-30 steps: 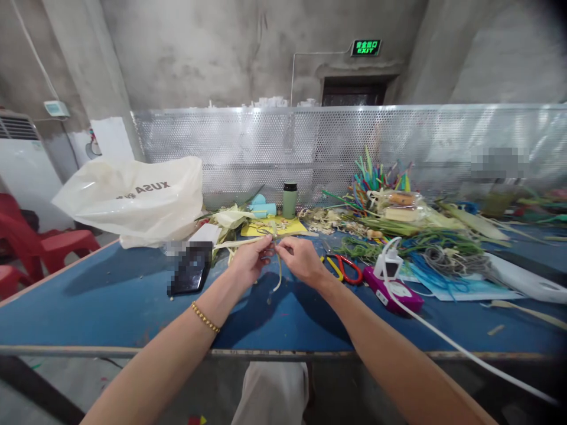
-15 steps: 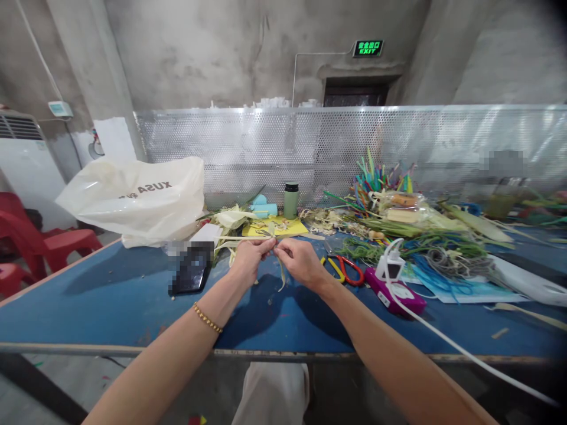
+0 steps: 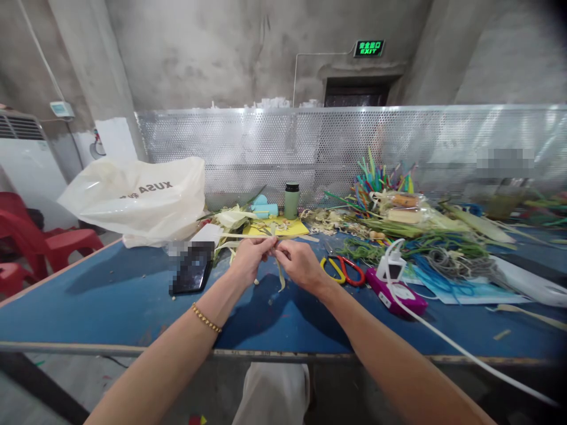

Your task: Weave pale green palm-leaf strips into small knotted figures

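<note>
Over the middle of the blue table [image 3: 133,313], my left hand [image 3: 250,258] pinches pale, straw-coloured leaf strips [image 3: 280,276]. My right hand [image 3: 299,261] meets it fingertip to fingertip and is closed on the same strips. One strip hangs down between the hands, another end points up, and one lies out sideways behind them. Where the strips cross is hidden by my fingers. A pair of scissors [image 3: 352,270] with one red and one yellow handle lies just right of my right hand. Behind my hands is a yellow sheet [image 3: 297,226] with scraps on it.
A black phone [image 3: 192,270] and a big plastic bag [image 3: 137,198] are on the left. A green bottle [image 3: 291,202] stands at the back. To the right are a purple power strip [image 3: 410,302] with a white cable, tangled green strands [image 3: 361,251] and coloured stems [image 3: 376,180].
Both hands stay in nearly the same place. The fingers of my right hand have shifted slightly on the strips, and the upright strip end has moved a little.
</note>
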The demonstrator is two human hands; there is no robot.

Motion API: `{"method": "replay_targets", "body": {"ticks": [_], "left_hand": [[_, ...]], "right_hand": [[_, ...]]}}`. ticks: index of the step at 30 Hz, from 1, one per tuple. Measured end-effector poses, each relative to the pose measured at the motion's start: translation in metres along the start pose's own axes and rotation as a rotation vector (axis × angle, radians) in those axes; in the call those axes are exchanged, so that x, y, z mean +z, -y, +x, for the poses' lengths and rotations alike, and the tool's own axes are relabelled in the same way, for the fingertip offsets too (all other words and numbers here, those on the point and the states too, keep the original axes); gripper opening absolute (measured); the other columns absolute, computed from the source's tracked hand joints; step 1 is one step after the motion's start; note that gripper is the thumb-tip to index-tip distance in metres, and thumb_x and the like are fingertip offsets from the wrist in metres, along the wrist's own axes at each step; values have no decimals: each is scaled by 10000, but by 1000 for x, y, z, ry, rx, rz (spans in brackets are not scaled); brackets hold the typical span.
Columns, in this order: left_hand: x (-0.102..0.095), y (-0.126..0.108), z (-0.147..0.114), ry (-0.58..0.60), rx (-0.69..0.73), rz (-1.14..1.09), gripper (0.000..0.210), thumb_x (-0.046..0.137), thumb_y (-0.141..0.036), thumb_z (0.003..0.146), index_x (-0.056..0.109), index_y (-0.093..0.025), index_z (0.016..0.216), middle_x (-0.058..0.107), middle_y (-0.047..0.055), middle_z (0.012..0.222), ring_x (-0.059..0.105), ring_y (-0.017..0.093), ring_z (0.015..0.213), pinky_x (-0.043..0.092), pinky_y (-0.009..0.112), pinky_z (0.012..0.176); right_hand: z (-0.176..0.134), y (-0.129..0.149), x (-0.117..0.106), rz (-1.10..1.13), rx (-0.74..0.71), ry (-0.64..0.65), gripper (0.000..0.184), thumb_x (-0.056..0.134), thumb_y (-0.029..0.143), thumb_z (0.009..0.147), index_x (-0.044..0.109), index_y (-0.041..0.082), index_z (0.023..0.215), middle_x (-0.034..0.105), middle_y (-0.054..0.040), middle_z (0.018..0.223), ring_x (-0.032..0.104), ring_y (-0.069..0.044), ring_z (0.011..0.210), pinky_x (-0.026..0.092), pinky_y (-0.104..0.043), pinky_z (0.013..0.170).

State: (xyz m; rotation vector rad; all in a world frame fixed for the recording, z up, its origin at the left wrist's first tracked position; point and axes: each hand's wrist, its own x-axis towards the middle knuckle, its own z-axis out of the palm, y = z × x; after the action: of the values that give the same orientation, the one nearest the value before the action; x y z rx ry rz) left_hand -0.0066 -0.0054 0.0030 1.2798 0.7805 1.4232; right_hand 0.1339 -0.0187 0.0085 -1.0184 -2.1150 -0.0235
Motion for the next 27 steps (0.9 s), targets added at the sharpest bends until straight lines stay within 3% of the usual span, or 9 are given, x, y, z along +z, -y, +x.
{"method": "replay_targets", "body": {"ticks": [3,7,8,10,13,16,27], "left_hand": [[-1,-1,-1,-2,23,39,307,725,-415,632,642,-127,569,524,-3,515,365,75,484,255,238,487],[-1,-1,-2,48,12,160,288,722,-398,652,675,-119,597,565,21,545,386,83,495,251,245,488],[0,-1,-3,88,6,167,280,722,-389,657,681,-116,607,581,29,559,400,87,501,260,246,494],[1,-2,-5,180,-15,145,276,727,-375,660,679,-110,602,598,41,574,430,94,514,281,250,510],[5,-5,-7,267,-97,35,280,735,-376,660,677,-104,629,613,53,591,478,104,533,317,253,537],[7,-7,-8,273,-171,-92,296,723,-403,680,674,-112,698,606,43,582,502,105,529,343,249,548],[10,-7,-10,280,-180,-181,235,770,-268,639,600,-111,602,523,4,535,458,83,507,323,236,510]], "right_hand": [[0,3,-8,63,-11,-30,342,480,326,886,581,163,602,555,-10,579,439,-111,548,293,-239,562],[4,-2,-23,136,156,-316,354,454,402,893,633,165,701,564,-12,599,448,-118,556,294,-245,545],[6,-4,-25,135,200,-332,351,478,420,875,638,165,695,560,-11,595,441,-120,553,284,-248,531],[7,-8,-28,249,252,-207,381,530,456,828,610,157,606,518,1,535,408,-111,513,262,-248,494],[8,-9,-26,565,324,-28,331,598,458,764,603,151,637,520,18,520,394,-97,473,269,-233,451],[8,-7,-21,702,375,-58,308,634,449,722,583,150,671,524,23,545,396,-89,474,290,-223,439],[8,-6,-18,664,385,-93,309,635,417,712,497,170,587,439,48,485,335,-77,456,253,-227,436]]}}
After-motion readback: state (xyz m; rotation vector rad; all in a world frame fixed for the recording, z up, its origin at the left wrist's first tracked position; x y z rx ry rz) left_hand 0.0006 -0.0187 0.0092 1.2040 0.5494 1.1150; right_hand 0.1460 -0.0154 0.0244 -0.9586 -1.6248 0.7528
